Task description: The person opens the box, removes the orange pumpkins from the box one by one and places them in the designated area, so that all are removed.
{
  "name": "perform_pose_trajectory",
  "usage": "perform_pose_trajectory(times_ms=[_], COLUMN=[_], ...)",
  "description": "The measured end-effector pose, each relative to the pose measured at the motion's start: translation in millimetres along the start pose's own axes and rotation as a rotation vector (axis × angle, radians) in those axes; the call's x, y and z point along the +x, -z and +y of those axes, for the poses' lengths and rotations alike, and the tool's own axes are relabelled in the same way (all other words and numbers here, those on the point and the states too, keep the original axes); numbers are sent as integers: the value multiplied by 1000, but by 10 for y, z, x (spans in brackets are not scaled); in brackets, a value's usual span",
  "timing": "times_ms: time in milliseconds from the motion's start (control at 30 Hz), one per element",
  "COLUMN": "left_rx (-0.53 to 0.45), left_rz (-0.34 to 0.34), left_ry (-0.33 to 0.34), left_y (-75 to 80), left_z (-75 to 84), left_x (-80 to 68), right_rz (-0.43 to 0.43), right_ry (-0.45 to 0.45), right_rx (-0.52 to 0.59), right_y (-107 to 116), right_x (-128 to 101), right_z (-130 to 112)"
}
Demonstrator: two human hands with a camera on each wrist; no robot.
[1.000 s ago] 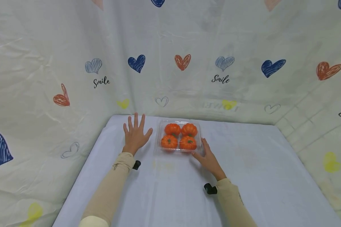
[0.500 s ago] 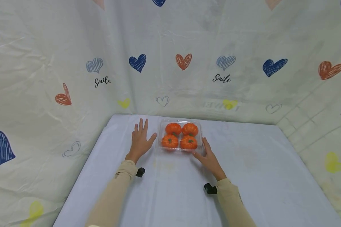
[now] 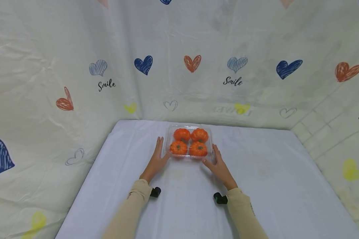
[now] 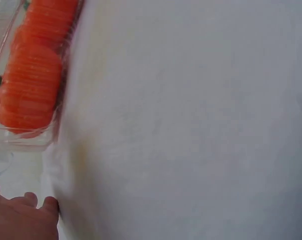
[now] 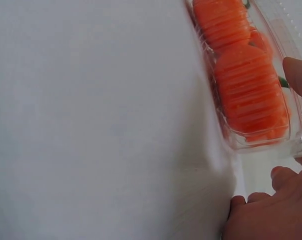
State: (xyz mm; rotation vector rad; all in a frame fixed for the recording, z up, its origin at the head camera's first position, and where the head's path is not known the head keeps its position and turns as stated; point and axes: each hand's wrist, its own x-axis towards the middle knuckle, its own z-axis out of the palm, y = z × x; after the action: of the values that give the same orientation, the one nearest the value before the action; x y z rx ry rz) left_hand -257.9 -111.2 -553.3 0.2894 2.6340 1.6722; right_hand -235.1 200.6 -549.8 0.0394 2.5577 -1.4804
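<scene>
On the worktop, far middle: a clear plastic clamshell box (image 3: 189, 143) sits on the white cloth-covered worktop (image 3: 257, 186), close to the back edge.
Contents: four small orange ribbed pumpkins (image 3: 190, 142) with green stems, packed two by two and filling the box; in the wrist views they press close against its walls (image 4: 28, 90) (image 5: 243, 87).
Lid: it looks down over the pumpkins, though whether it is snapped tight I cannot tell.
Left hand: the left hand (image 3: 157, 159) lies with straight fingers along the box's left side, thumb toward the near left corner; it touches the box or is just beside it, and grips nothing.
Right hand: the right hand (image 3: 218, 166) is spread and relaxed at the near right corner, index finger along the right wall and thumb at the front edge; it touches the box but does not clasp it.
Progress: by my reading both hands bracket the box, so the approach is done; the box rests flat on the worktop, not lifted or opened, and any handling of it remains.
Surroundings: a cream fabric backdrop (image 3: 77, 49) printed with hearts and the word "Smile" hangs behind and at both sides.
</scene>
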Motion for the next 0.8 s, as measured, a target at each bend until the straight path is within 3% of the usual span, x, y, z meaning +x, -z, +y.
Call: perform_pose_trajectory(times_ms=[200, 500, 800], left_rx=[-50, -102, -139], left_rz=[-3, 20, 89], left_ry=[5, 38, 57], left_y=[-144, -212, -312], left_z=[6, 28, -8], left_x=[-42, -68, -76], right_rz=[-11, 17, 61], right_ry=[-18, -4, -16], right_rx=[18, 37, 68], right_y=[-2, -46, -117], right_x=[-9, -2, 32], right_z=[-7, -7, -16])
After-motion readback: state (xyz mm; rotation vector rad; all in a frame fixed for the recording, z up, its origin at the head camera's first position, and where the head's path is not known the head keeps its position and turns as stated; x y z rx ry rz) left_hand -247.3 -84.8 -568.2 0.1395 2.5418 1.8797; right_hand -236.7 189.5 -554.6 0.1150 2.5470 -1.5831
